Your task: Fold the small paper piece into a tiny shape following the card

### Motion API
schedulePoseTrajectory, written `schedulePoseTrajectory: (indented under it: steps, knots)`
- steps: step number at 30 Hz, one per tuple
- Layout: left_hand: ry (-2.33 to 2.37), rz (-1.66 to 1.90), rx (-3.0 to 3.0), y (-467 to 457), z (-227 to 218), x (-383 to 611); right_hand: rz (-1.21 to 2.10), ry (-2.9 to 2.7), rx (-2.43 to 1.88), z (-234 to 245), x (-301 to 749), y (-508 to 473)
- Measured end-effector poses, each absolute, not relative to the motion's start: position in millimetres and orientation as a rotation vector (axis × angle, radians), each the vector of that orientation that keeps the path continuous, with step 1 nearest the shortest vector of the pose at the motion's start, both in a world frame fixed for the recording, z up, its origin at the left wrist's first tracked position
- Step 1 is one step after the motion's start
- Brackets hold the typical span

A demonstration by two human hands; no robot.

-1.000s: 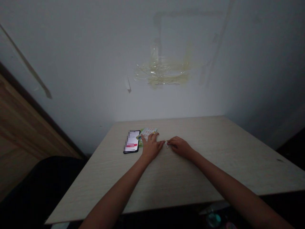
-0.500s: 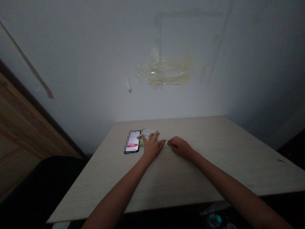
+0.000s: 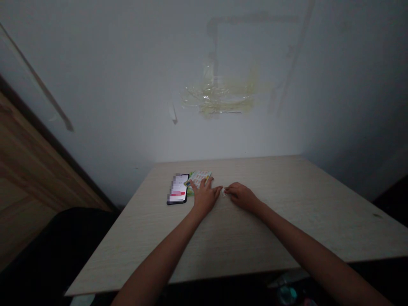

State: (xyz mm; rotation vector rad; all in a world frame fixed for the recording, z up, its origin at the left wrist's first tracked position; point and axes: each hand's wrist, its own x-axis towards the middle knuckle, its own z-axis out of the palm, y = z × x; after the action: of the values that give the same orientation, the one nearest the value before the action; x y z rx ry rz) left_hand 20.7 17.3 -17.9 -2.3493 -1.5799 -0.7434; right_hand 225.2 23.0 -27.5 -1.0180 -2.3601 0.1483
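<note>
My left hand [image 3: 205, 197] lies on the table with its fingers spread. Its fingertips rest on the lower edge of a flat, colourful printed packet [image 3: 200, 178], mostly white and green. A small white crumpled piece [image 3: 223, 192] sits between my two hands, too small to identify. My right hand [image 3: 240, 195] is closed, its fingers pinched at the right side of that white piece. The tip of my left thumb is close to the piece's left side; I cannot tell if they touch. Left of the packet is a smartphone [image 3: 178, 189] with its screen lit.
The pale wooden table [image 3: 255, 246] stands against a wall with strips of clear tape [image 3: 219, 97]. A dark rounded shape [image 3: 73, 238] and wooden panelling [image 3: 28, 170] are at the left. Below the front edge, a bottle-like object [image 3: 287, 294] shows dimly.
Both hands keep nearly the same pose around the small white piece. The whole view has shifted very slightly.
</note>
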Motion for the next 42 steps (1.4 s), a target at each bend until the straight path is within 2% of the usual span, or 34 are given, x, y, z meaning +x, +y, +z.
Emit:
schedulePoseTrajectory:
  steps: [13, 27, 42]
  knots:
    - [-1.603, -0.643, -2.374, 18.2, -17.4, 20.6, 0.179, -2.327, -1.033, -31.4, 226.3, 23.3]
    - [-1.581, -0.735, -2.442, 18.0, -14.7, 14.6, 0.358, -2.234, -0.963, -25.7, 230.2, 20.2]
    - [-1.683, -0.708, -2.441, 21.0, -10.9, 19.2, 0.371, -2.244, -0.951, -25.5, 228.9, 21.2]
